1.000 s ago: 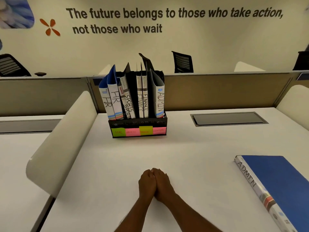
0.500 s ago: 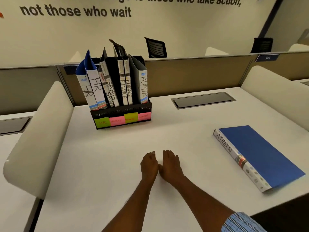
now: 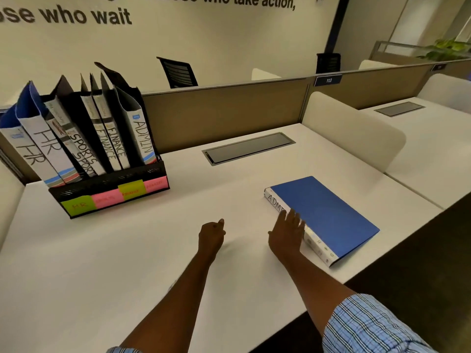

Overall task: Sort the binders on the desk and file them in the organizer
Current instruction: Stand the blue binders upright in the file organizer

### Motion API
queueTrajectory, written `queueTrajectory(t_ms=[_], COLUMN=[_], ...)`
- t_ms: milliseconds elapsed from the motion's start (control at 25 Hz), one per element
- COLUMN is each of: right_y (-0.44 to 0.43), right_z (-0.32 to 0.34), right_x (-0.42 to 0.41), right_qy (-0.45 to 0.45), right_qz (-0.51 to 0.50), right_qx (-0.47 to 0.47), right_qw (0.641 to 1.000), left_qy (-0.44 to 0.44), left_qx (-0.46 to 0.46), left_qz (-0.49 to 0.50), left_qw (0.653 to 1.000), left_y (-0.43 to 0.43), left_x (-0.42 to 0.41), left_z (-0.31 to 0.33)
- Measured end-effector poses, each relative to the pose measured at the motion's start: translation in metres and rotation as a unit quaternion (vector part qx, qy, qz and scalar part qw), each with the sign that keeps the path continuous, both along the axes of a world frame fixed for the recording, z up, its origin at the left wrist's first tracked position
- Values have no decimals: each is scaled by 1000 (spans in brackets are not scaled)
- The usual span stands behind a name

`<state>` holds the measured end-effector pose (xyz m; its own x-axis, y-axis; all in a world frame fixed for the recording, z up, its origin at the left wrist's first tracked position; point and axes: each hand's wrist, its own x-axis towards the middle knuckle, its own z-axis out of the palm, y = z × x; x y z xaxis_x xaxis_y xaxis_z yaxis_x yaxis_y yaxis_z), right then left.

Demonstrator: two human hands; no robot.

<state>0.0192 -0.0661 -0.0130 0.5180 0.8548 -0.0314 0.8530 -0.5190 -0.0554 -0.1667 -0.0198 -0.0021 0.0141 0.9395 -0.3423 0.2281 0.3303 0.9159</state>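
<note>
**Right hand (image 3: 286,233) laid against the spine of the blue ADMIN binder (image 3: 323,212) on the white desk (image 3: 127,263)**

The blue ADMIN binder lies flat at centre right of the frame, its white lettered spine turned toward frame left. The right hand's fingers are straight and slightly spread, with the tips on the middle of the spine and not curled round it. The left hand (image 3: 211,233) rests on the desk at lower centre, its fingers loosely curled and holding nothing, apart from the binder. At the left of the frame stands the black mesh organizer (image 3: 112,192), with coloured sticky labels (image 3: 79,205) along its front. Tilted binders marked HR, SPORTS and FINANCE fill it, and the filed ADMIN binder (image 3: 141,133) is in the rightmost slot. A grey cable hatch (image 3: 249,147) is set in the desk behind.
</note>
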Motion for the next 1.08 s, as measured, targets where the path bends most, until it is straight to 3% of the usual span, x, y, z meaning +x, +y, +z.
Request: queueTrajectory(t_ms=[200, 480, 760, 1080], right_y=[-1, 5, 21, 29], right_z=[-10, -21, -6, 12], right_x=[67, 101, 106, 69], right_qy=[-10, -34, 89, 106], right_qz=[-25, 31, 120, 192], right_qx=[-38, -45, -33, -7], right_qw=[999, 998, 988, 976], left_qy=[-13, -21, -36, -187], left_qx=[-44, -84, -130, -210], left_qz=[-4, 16, 39, 45], left_qw=[999, 996, 990, 959], left_y=[10, 14, 19, 19], left_x=[53, 106, 128, 140], left_z=[5, 6, 2, 1])
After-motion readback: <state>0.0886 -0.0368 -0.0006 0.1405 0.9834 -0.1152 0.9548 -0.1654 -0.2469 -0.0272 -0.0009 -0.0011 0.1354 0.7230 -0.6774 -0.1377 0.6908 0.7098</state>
